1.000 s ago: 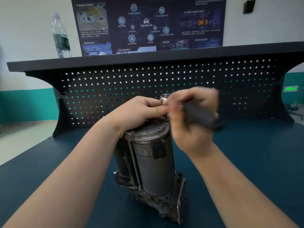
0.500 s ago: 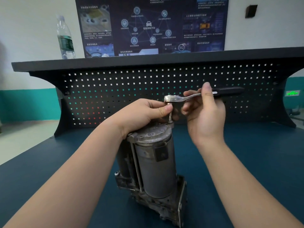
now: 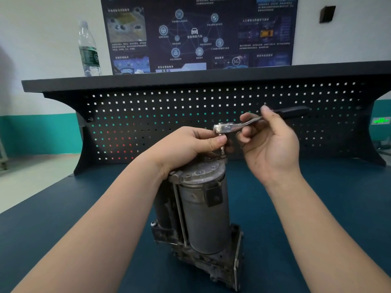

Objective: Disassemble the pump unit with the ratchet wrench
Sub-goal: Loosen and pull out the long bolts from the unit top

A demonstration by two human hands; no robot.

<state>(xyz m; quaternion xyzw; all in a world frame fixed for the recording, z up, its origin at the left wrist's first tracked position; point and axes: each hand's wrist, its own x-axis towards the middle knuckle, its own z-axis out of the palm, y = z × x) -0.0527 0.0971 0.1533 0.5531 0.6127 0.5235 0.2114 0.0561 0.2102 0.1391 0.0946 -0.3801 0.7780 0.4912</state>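
Dark teal bench mat (image 3: 317,208) underfoot of everything, smooth and matte, backed by a black pegboard (image 3: 190,115) of small square holes under a flat black shelf (image 3: 211,78). At far left on that shelf, a clear plastic water bottle (image 3: 88,49) with a green label, print too small to read. Behind, a dark wall poster (image 3: 198,32) of linked round icons around a car symbol, with Chinese captions too blurred to read and one legible mark, "5G". Lower down, left hand (image 3: 186,149) closed around the vertical bit under the wrench head, thumb and fingertips pinching it, heel resting on the pump's top cap. Centre, standing upright on the mat, pump unit (image 3: 201,208): dull grey metal cylinder, scuffed and dusty, cast round cap with bolt heads, thin tie rod down its left side, small square black block on its front, grimy cast base with a flat plate at right. Above the cap, ratchet wrench (image 3: 243,124): bright chrome head and shank, black handle reaching right. Right hand (image 3: 273,149) loosely curled on the shank, thumb up, palm facing the camera. Far right, a small glowing green sign (image 3: 380,120), unreadable.
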